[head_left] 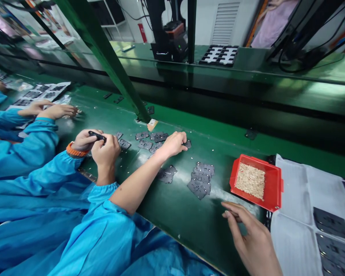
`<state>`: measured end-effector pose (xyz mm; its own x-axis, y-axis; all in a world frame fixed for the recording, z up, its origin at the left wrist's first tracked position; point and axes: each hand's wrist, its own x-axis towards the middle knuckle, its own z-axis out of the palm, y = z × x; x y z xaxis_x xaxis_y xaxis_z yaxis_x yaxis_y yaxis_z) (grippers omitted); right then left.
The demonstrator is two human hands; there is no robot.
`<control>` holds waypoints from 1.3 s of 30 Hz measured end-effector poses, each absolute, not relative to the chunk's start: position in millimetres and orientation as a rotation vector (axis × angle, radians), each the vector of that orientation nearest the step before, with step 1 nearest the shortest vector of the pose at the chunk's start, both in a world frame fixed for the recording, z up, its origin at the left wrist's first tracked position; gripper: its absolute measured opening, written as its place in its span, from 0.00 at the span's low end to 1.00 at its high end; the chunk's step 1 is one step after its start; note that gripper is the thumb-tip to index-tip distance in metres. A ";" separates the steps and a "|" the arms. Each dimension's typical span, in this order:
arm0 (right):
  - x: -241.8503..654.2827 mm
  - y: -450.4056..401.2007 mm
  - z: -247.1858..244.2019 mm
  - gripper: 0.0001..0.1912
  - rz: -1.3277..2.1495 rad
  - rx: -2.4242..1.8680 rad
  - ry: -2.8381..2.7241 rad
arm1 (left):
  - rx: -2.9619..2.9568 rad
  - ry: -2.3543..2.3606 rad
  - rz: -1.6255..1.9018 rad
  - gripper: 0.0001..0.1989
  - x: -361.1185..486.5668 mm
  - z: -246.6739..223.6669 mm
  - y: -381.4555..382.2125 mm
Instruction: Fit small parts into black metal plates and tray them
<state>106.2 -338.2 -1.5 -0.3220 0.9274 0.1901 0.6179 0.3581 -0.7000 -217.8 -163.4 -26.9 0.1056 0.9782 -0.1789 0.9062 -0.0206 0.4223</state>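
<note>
My left hand (174, 145) reaches across the green bench with its fingers curled down on a small flat black plate (187, 144), partly hidden under the fingertips. Near it lies a loose group of similar black plates (145, 144). Closer to me are a smaller cluster of dark plates (168, 174) and an overlapping pile of plates (201, 179). My right hand (251, 235) hovers above the bench, right of that pile and in front of a red bin (271, 184) of small beige pieces. Its fingers are extended, thumb slightly apart; I see nothing held.
At the left a co-worker's hands (106, 151) hold a black part (97, 135); another person's hands (56, 111) work farther off. A green post (112, 65) slants down to the bench. White trays (293, 199) with black plates stand at right. A patterned tray (220, 55) rests behind.
</note>
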 end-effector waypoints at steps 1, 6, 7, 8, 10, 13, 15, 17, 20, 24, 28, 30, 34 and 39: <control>105.8 -338.1 -2.0 0.11 0.699 -1.330 -2.052 | 1.949 1.844 0.230 0.14 -218.0 -27.1 -164.9; 105.9 -338.5 -5.9 0.11 0.670 -1.291 -2.064 | 1.873 1.973 0.237 0.21 -218.7 -29.1 -170.5; 106.2 -339.0 -7.0 0.10 0.666 -1.283 -2.062 | 1.850 2.001 0.228 0.21 -219.2 -29.4 -169.8; 106.5 -339.6 -8.1 0.10 0.664 -1.274 -2.060 | 1.830 2.022 0.219 0.21 -219.7 -29.1 -168.6; 107.6 -341.1 -10.4 0.10 0.658 -1.257 -2.052 | 1.806 2.029 0.208 0.19 -220.3 -25.8 -166.5; 111.2 -344.5 -13.1 0.10 0.660 -1.252 -2.029 | 1.818 1.936 0.209 0.10 -216.0 -11.6 -173.3; 115.0 -347.5 -13.6 0.09 0.690 -1.267 -2.008 | 1.850 1.803 0.216 0.05 -206.5 2.3 -189.1; 118.7 -350.5 -12.7 0.09 0.751 -1.295 -1.985 | 1.891 1.633 0.216 0.03 -191.7 15.3 -212.1; 121.1 -353.4 -8.9 0.10 0.867 -1.320 -1.965 | 1.960 1.353 0.128 0.05 -165.7 24.8 -248.3; 118.1 -354.5 -2.6 0.10 0.943 -1.356 -1.910 | 2.062 1.317 -0.044 0.07 -139.2 20.1 -276.1; 117.7 -354.4 -0.7 0.10 1.000 -1.353 -1.849 | 2.162 1.518 -0.074 0.12 -129.3 17.8 -280.8; 120.3 -354.0 -2.3 0.10 1.023 -1.352 -1.838 | 2.177 1.581 -0.139 0.12 -129.2 20.7 -280.4; 127.4 -353.4 -6.4 0.09 1.069 -1.346 -1.835 | 2.136 1.626 -0.178 0.10 -135.0 28.5 -276.7; 134.4 -353.4 -9.7 0.10 1.151 -1.353 -1.830 | 2.125 1.575 0.067 0.05 -128.0 30.9 -231.8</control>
